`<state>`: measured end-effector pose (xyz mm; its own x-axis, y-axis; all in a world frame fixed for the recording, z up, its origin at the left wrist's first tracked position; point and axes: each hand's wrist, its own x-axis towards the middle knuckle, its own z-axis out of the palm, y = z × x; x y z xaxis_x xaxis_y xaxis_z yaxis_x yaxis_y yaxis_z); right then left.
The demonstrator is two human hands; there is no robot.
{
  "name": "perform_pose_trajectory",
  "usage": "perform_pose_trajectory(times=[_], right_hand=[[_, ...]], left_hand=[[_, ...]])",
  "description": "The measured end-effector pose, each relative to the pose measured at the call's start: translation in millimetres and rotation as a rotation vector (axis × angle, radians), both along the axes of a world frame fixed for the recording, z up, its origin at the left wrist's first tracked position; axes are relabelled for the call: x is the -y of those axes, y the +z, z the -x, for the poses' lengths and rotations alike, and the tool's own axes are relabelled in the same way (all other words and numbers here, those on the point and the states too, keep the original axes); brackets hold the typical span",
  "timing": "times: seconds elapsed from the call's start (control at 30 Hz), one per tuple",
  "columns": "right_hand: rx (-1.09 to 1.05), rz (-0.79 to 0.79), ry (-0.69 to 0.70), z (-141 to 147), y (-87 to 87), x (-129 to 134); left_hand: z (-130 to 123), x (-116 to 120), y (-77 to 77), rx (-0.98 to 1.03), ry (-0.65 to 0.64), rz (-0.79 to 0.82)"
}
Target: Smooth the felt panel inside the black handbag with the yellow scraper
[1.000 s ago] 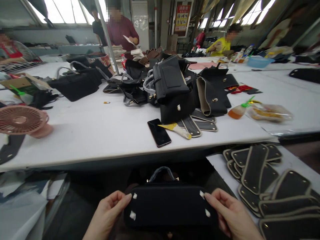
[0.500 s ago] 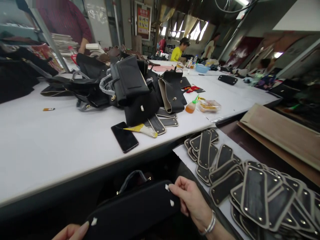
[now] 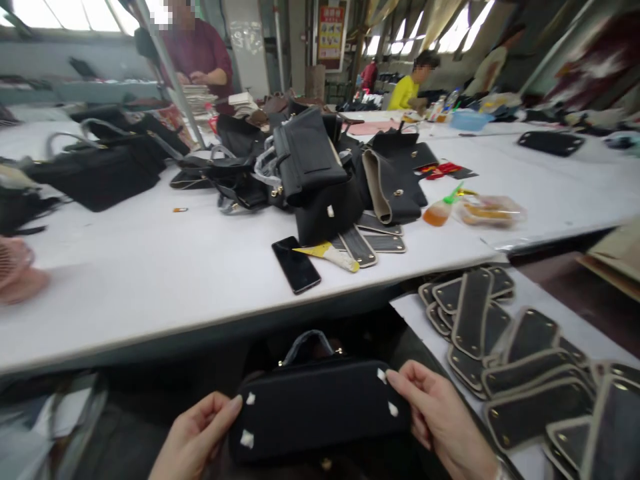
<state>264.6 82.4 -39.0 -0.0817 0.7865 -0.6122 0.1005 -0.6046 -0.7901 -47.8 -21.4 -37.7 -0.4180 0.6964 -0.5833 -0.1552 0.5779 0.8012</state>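
A black bag [image 3: 320,410] is held low in front of me, below the table edge, its flat long panel facing up. White pieces show near the panel's corners, two at each end. My left hand [image 3: 203,430] pinches the bag's left end between thumb and fingers. At the other end, my right hand [image 3: 433,410] grips the upper right corner, thumb beside a white piece. Behind the panel a wrapped handle [image 3: 311,340] with gold fittings stands up.
On the white table [image 3: 150,280] lie a phone [image 3: 296,265], a yellow-tipped cone [image 3: 333,255], an orange glue bottle [image 3: 438,212] and piled black bags [image 3: 313,157]. Many dark trimmed panels [image 3: 540,400] cover the right surface. A person in maroon [image 3: 200,50] stands across the table.
The view has turned left, so the table things appear farther right. The bag now looks more level, and more of my left hand and the bag's left end shows. Both hands keep their hold.
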Motion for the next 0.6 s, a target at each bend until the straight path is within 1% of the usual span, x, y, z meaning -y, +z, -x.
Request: perform_pose_trajectory(times=[0.13,0.3,0.43,0.6], right_hand=[[-0.025,0.057,-0.017,-2,-3.2,-2],[-0.033,0.092,-0.032,-2,-2.4,-2],[-0.039,0.074,-0.020,-3,-3.8,-2],[-0.048,0.020,-0.026,0,1.1,1]], left_hand=[[-3,-4,14.1,0.008,-0.032,-0.013],[-6,-7,25.5,0.009,-0.048,-0.004],[-5,-6,25.4,-0.012,-0.058,0.022],[-2,0,15.7,-0.020,-0.033,0.009]])
